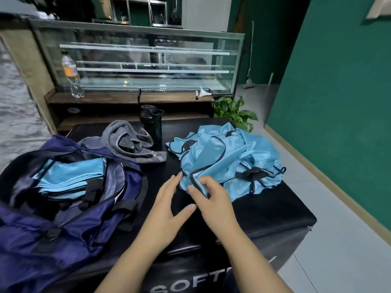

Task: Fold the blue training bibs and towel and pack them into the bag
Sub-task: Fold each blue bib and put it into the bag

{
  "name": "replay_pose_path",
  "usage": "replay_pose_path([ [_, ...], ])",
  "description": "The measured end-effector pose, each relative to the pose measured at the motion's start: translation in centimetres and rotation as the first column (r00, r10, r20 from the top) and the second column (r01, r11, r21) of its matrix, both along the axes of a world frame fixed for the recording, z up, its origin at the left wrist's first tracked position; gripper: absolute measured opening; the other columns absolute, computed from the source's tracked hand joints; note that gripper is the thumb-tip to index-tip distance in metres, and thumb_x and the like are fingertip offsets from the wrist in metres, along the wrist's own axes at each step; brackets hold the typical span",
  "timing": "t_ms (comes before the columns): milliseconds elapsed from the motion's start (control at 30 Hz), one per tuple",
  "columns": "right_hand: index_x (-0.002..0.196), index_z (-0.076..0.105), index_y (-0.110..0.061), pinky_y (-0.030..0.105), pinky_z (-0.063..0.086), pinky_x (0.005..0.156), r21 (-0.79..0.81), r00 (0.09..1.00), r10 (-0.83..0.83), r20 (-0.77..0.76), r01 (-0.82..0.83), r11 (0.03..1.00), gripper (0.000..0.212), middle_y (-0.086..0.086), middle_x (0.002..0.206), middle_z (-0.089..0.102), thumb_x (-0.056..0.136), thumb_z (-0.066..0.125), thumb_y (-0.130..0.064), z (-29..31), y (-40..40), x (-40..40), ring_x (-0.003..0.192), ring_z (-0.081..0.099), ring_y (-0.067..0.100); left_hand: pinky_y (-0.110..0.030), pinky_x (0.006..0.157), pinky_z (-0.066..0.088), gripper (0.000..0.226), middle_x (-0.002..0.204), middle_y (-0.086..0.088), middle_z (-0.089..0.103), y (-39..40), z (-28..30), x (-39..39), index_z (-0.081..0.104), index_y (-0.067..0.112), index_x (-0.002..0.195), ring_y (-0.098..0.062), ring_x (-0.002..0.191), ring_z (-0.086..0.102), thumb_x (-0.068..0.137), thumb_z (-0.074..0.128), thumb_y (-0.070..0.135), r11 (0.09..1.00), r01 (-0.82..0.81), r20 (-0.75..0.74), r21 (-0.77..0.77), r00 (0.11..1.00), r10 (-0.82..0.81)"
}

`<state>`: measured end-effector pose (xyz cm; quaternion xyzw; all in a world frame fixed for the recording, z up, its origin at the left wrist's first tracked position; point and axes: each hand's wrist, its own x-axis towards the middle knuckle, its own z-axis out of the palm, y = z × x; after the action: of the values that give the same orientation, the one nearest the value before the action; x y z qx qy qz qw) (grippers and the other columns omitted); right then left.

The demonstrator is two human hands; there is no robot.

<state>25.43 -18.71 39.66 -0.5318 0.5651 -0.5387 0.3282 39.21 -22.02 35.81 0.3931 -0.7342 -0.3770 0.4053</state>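
Observation:
A loose heap of light blue training bibs (230, 157) with dark trim lies on the right half of the black table (275, 210). My right hand (213, 199) pinches the near corner of the top bib at the heap's front edge. My left hand (169, 204) is beside it with straight fingers, its fingertips touching the same bib edge. At the left, the open navy bag (69, 225) holds a stack of folded blue bibs (69, 176). A crumpled grey striped towel (131, 142) lies behind the bag, near the table's far side.
A black shaker bottle (151, 123) stands at the table's far edge, next to the towel. Behind it is a wooden counter with a glass display case (148, 60) and a plastic bottle (70, 75). A green plant (232, 113) sits past the far right corner. Tiled floor runs along the right.

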Motion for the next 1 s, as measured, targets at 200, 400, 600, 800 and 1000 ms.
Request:
replay_pose_path([
  [200, 0.082, 0.066, -0.022, 0.021, 0.047, 0.075, 0.032, 0.977, 0.207, 0.051, -0.209, 0.977, 0.016, -0.007, 0.078, 0.068, 0.092, 0.059, -0.011, 2.1, 0.7, 1.5, 0.075, 0.060, 0.004, -0.032, 0.105, 0.040, 0.038, 0.125, 0.014, 0.056, 0.5, 1.0, 1.3, 0.057, 0.040, 0.114, -0.002, 0.121, 0.050, 0.076, 0.057, 0.046, 0.997, -0.035, -0.058, -0.066, 0.998, 0.031],
  [400, 0.082, 0.068, -0.022, 0.035, 0.054, 0.080, 0.061, 0.971, 0.197, 0.138, -0.207, 0.977, 0.012, -0.010, 0.072, 0.064, 0.092, 0.062, -0.020, 2.1, 0.8, 1.3, 0.073, 0.058, 0.005, -0.021, 0.067, 0.042, 0.017, 0.076, 0.006, 0.062, 0.8, 1.6, 1.9, 0.059, 0.036, 0.085, -0.008, 0.067, 0.053, 0.080, 0.050, 0.050, 0.994, -0.113, -0.124, -0.004, 0.986, 0.111],
  [600, 0.078, 0.063, -0.024, 0.011, 0.043, 0.066, 0.110, 0.992, 0.005, -0.124, 0.009, 0.994, 0.015, -0.013, 0.074, 0.061, 0.092, 0.061, -0.028, -0.2, 0.1, -1.1, 0.068, 0.052, -0.001, -0.017, 0.063, 0.041, 0.021, 0.068, 0.012, 0.058, 0.8, 2.4, 2.5, 0.055, 0.024, 0.078, 0.001, 0.063, 0.049, 0.086, 0.047, 0.042, 0.982, -0.173, -0.236, 0.069, 0.954, 0.185],
  [800, 0.088, 0.060, -0.026, 0.014, 0.038, 0.078, 0.179, 0.935, -0.133, -0.329, 0.200, 0.963, 0.008, -0.005, 0.100, 0.061, 0.093, 0.058, -0.019, -3.3, -0.4, -4.9, 0.097, 0.055, 0.010, -0.024, 0.069, 0.042, 0.014, 0.076, 0.010, 0.064, 0.1, 3.6, 6.2, 0.062, 0.024, 0.079, -0.010, 0.069, 0.056, 0.093, 0.059, 0.026, 0.937, -0.348, -0.004, -0.033, 0.938, 0.348],
  [1000, 0.114, 0.061, -0.011, 0.029, 0.029, 0.101, 0.193, 0.779, -0.337, -0.530, 0.497, 0.846, 0.026, 0.005, 0.122, 0.054, 0.089, 0.061, -0.015, -6.7, -0.2, -7.9, 0.123, 0.042, 0.027, -0.032, 0.073, 0.047, 0.017, 0.075, 0.008, 0.065, -0.4, 1.6, 6.8, 0.063, 0.024, 0.076, -0.011, 0.075, 0.061, 0.091, 0.061, 0.033, 0.945, -0.325, 0.171, 0.045, 0.934, 0.313],
])
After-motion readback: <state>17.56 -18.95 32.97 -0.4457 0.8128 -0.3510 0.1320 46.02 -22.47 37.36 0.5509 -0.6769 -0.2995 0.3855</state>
